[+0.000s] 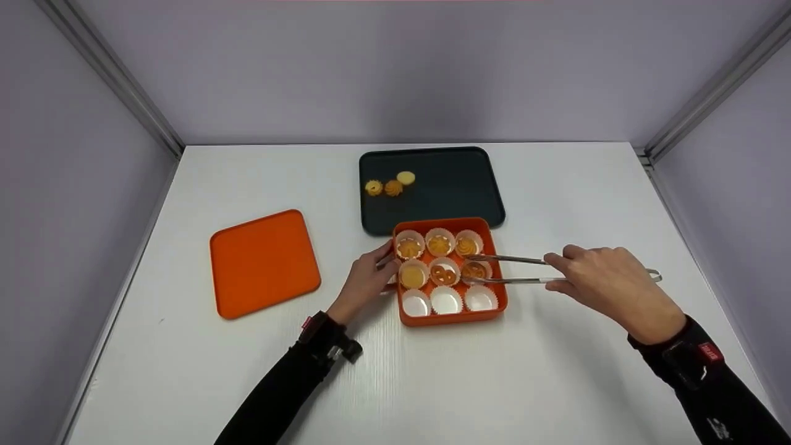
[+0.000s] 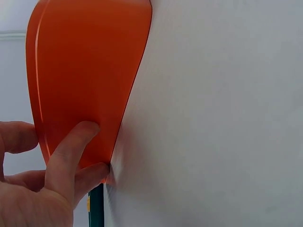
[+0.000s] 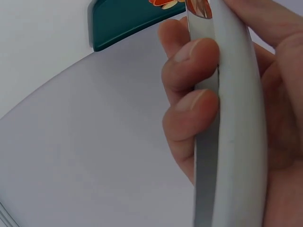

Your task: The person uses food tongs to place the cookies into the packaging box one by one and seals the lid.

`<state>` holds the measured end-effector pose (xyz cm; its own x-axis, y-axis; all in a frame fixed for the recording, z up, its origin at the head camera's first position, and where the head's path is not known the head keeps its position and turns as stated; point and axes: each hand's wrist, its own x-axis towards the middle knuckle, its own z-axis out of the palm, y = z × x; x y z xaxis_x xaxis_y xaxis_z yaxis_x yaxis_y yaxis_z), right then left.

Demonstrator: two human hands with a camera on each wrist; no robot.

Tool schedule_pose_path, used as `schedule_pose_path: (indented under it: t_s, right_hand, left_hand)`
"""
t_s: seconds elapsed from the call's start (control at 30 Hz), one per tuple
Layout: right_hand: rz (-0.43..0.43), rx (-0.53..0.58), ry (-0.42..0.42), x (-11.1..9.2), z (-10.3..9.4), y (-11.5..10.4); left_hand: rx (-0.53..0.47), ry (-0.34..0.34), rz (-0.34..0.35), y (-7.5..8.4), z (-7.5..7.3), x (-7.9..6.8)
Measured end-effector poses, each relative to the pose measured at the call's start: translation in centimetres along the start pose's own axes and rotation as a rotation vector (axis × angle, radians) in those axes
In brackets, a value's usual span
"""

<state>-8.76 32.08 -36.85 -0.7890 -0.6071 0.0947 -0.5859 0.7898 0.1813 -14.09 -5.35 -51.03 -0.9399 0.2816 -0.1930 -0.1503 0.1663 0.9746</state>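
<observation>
My left hand (image 1: 364, 281) rests against the left side of an orange box (image 1: 454, 319), its fingertips pressing on the outer wall in the left wrist view. Paper cups stand in rows in the box. The back and middle rows hold cookies, among them swirled cookies (image 1: 439, 245), a flat round one (image 1: 413, 277) and pretzel-shaped ones (image 1: 443, 275). White paper cups (image 1: 446, 301) without cookies make up the front row. My right hand (image 1: 602, 281) grips metal tongs (image 1: 525, 280), fingers and thumb on their two arms. The tong tips straddle a brown cookie (image 1: 474, 270) in the right cup of the middle row.
Behind the box lies a dark green tray (image 1: 451, 185) with a flat cookie (image 1: 406, 178) and two shaped cookies (image 1: 393, 188) at its left. An orange tray (image 1: 266, 266) lies to the left on the white table (image 1: 154, 358). Pale walls (image 1: 408, 68) enclose the back and sides.
</observation>
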Motion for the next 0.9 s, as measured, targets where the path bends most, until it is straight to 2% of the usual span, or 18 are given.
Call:
schedule_pose_path:
  t_s: [0.13,0.23,0.5,0.73,0.9]
  right_hand:
    - [0.015,0.016,-0.014,-0.1,0.1,0.2]
    - [0.019,0.042,0.011,-0.2,0.3,0.6]
    - [0.043,0.182,0.179,0.0,2.1,2.0]
    - [0.104,0.26,0.237,1.9,4.4,1.7]
    - [0.177,0.342,0.219,3.7,6.1,1.2]
  left_hand:
    - [0.013,0.004,0.003,0.0,-0.1,0.0]
    - [0.018,0.003,0.006,0.1,-0.1,0.0]
    - [0.02,0.011,-0.009,0.1,-0.1,-0.1]
    - [-0.001,0.002,-0.014,-0.1,0.0,0.0]
    - [0.013,-0.008,-0.006,-0.1,0.0,-0.1]
